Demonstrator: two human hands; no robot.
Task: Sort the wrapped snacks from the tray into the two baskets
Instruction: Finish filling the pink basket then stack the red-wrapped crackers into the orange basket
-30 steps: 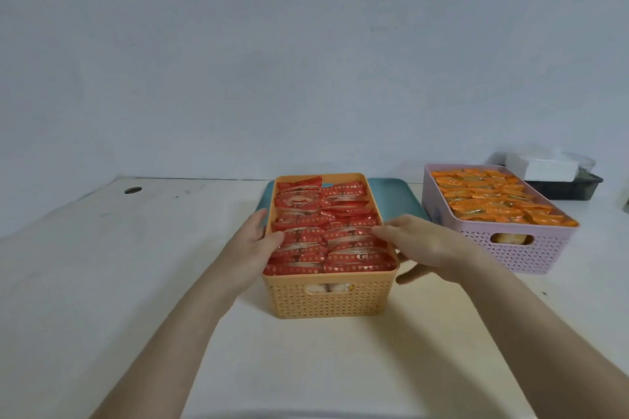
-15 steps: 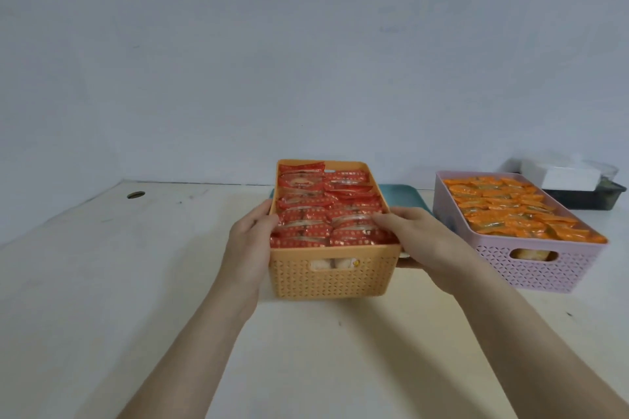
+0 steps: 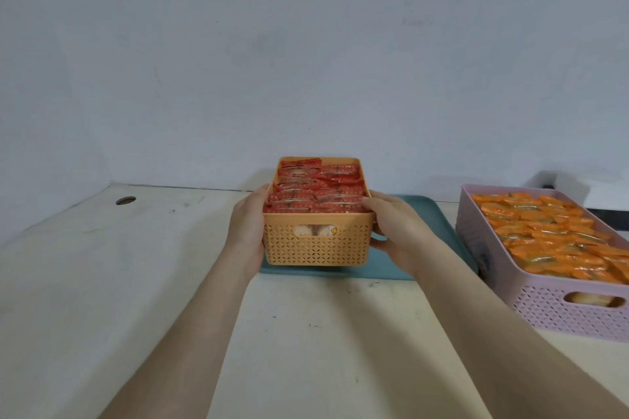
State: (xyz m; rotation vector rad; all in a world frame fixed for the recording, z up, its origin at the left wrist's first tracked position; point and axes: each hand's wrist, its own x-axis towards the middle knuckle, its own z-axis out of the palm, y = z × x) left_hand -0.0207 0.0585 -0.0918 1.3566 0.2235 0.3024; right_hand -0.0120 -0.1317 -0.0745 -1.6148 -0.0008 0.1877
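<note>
A: Head view, nearest first: two bare forearms reach out over the pale table (image 3: 136, 282); what are the hands doing?

B: Both clasp the orange basket (image 3: 316, 245); the left hand (image 3: 250, 231) lies along its left wall, thumb up at the rim; the right hand (image 3: 394, 231) hooks its fingers over the right rim, thumb lower on the wall.

A: And the snacks?

B: Red wrapped snacks (image 3: 316, 194) fill that basket to the brim; it is over the teal tray (image 3: 323, 271), resting or raised I cannot tell; what shows of the tray holds no snacks; further right, the pink basket (image 3: 561, 309) is packed with orange wrapped snacks (image 3: 551, 235).

A: So which step?

B: Sorting looks done, I'd judge; this is handling the full basket; next it wants a level, two-handed carry and a flat set-down, lest packets spill.
</note>
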